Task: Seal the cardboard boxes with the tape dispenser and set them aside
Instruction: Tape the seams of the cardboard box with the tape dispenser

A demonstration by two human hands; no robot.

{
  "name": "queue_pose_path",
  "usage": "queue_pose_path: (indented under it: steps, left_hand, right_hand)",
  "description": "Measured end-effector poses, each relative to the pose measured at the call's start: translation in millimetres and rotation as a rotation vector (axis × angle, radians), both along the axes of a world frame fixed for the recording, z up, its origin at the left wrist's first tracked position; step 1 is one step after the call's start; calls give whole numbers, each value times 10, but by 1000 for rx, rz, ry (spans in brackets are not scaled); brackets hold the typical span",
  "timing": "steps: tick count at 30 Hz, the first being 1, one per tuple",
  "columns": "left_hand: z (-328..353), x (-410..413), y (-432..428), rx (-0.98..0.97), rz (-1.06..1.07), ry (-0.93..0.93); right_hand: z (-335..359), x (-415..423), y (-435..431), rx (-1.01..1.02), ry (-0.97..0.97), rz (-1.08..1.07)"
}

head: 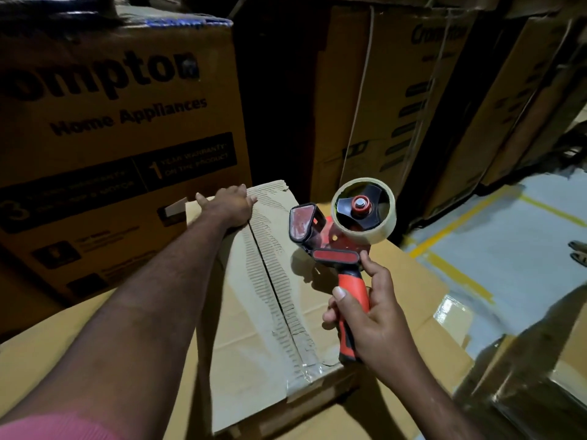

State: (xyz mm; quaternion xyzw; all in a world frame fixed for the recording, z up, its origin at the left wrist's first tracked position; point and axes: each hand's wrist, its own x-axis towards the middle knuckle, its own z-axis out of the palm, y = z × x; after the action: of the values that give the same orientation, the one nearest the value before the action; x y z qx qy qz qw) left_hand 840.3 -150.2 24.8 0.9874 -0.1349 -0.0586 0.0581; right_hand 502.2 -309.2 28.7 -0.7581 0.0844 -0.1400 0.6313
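Note:
A small brown cardboard box lies in front of me with its two top flaps closed and a torn, ridged strip along the centre seam. My left hand rests flat on the box's far left corner, fingers straight. My right hand grips the orange handle of a red and black tape dispenser, held just above the box's right side. A roll of clear tape sits on the dispenser. A short piece of clear tape covers the seam at the near edge.
The small box sits on a larger flat carton. A big printed "Home Appliances" carton stands at the left, tall cartons behind. Grey floor with yellow lines lies to the right, with a person's sandalled feet at the edge.

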Motion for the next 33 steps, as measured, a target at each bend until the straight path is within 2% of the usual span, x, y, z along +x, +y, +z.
queue_pose_path:
  steps: [6, 11, 15, 20, 22, 24, 28, 31, 33]
  left_hand:
    - [-21, -11, -17, -40, 6, -38]
    - [22, -388, -152, 60, 13, -2]
    - [52, -1262, -230, 47, -126, 62]
    - [93, -2877, -162, 139, -228, 65]
    - [-74, -3453, -151, 113, -198, -69]
    - [-249, -3813, -68, -10, -165, -275]
    - [-602, -3813, 278, -164, -405, -672]
    - [-614, -3561, 535, -294, -487, -816]
    - [-594, -3414, 697, -377, -479, -834]
  right_hand:
    - [-14, 6, 41, 31, -26, -33]
    - [-102, -44, 26, 40, -83, -96]
    - [-136, -67, 37, 50, -143, -170]
    - [-125, -102, 46, -50, -150, -118]
    - [-105, -118, 44, -29, -132, -87]
    - [-69, -148, 53, 8, -113, -64]
    - [53, -304, 113, -6, -128, -39]
    - [84, -411, 215, -6, -103, 30]
    - [40, -425, 287, 45, -76, 110]
